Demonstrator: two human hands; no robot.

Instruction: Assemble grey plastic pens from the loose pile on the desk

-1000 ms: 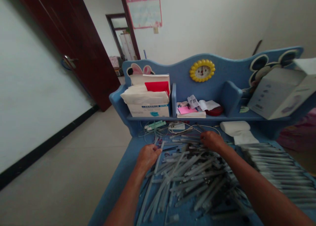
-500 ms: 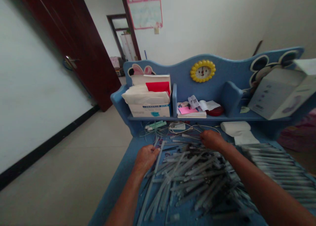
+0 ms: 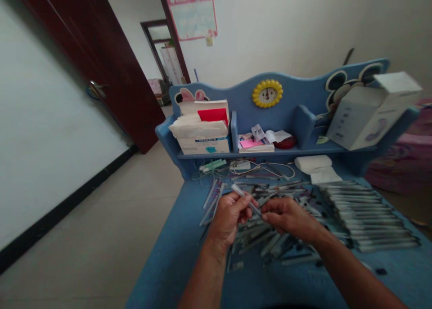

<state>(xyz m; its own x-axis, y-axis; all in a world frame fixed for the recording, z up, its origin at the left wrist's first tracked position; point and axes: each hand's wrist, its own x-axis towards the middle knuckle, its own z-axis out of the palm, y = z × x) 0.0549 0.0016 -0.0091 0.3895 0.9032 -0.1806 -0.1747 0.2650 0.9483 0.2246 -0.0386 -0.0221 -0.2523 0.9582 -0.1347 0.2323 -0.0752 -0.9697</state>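
Note:
A translucent pen barrel (image 3: 239, 191) is gripped between the thumb and fingers of my left hand (image 3: 230, 212), tilted with its upper end to the left. At the barrel's lower right end, the fingers of my right hand (image 3: 286, 215) are pinched together. Whatever those fingertips hold is hidden. Beneath both hands spreads a loose pile of pen parts (image 3: 266, 241), clear barrels and thin dark pieces mixed. Several more barrels (image 3: 209, 194) lie to the left of the pile.
A neat row of pens (image 3: 371, 214) lies on the blue desk (image 3: 162, 259) at right. A paper roll (image 3: 312, 163), a white cable (image 3: 263, 167) and a power strip are under the shelf. On the shelf stand a mask box (image 3: 204, 145), papers and a white carton (image 3: 354, 115).
My left hand has lifted a barrel off the left side and moved right. My right hand has come back from the far side of the pile to meet it. The view has shifted slightly.

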